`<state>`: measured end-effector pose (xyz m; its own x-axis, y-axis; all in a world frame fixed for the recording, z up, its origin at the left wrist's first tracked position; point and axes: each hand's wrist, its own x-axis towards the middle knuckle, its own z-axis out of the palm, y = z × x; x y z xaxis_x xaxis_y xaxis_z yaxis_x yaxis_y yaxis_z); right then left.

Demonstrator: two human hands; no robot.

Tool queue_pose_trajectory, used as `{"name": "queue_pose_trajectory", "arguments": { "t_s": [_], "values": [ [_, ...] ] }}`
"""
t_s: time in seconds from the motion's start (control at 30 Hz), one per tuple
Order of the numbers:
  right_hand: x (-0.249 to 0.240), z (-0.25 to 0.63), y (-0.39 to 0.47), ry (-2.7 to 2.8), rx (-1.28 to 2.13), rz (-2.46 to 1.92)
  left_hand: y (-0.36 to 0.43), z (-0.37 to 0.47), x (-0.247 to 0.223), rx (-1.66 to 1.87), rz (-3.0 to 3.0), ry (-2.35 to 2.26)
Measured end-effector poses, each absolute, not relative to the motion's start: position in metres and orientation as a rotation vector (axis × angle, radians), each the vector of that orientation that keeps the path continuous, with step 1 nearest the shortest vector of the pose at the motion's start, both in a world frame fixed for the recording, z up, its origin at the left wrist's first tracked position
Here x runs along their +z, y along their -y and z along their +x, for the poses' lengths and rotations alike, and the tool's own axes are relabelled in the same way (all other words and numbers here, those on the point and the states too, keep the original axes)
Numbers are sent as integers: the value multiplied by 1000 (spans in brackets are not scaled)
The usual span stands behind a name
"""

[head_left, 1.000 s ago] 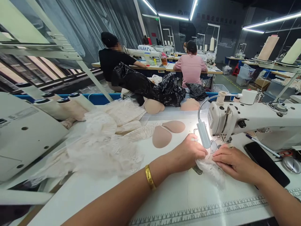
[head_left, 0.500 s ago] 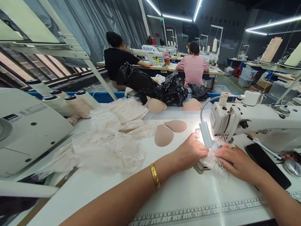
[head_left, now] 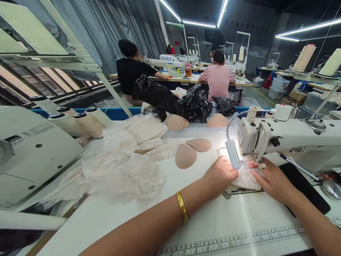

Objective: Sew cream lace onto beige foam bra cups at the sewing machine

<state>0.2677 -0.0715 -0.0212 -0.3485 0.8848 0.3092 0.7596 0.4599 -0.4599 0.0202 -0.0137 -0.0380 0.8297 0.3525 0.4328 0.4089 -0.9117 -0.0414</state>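
Note:
My left hand is closed on the left edge of a piece of white lace fabric, its fingertips partly behind the small work lamp. The lace lies under the needle area of a white sewing machine. On the right side of the lace rests my right hand, thumb and index finger apart, the index fingertip close to the presser foot. The lamp lights this spot brightly and hides part of the fabric. Two beige bra cups lie to the left of my left hand.
White lace pieces are heaped on the left, near thread cones. A black phone, scissors and a silver mouse-like object lie at right. A ruler strip runs along the front. Two people sit beyond black plastic bags.
My right hand's index finger has moved up toward the presser foot, and its thumb has spread away. The lace lies flatter and more spread out. My left hand has shifted slightly right.

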Motion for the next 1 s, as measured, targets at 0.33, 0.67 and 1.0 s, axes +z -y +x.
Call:
{"name": "queue_pose_trajectory", "arguments": {
  "t_s": [0.33,0.67,1.0],
  "values": [
    [-17,242,76,2286,201,-1027,27,3,-9,-732,-3036,839],
    [-20,242,80,2550,147,-1229,45,3,-1,-349,-3014,904],
    [-29,250,72,2502,116,-1252,32,3,-26,-562,-2917,658]
  ]
}}
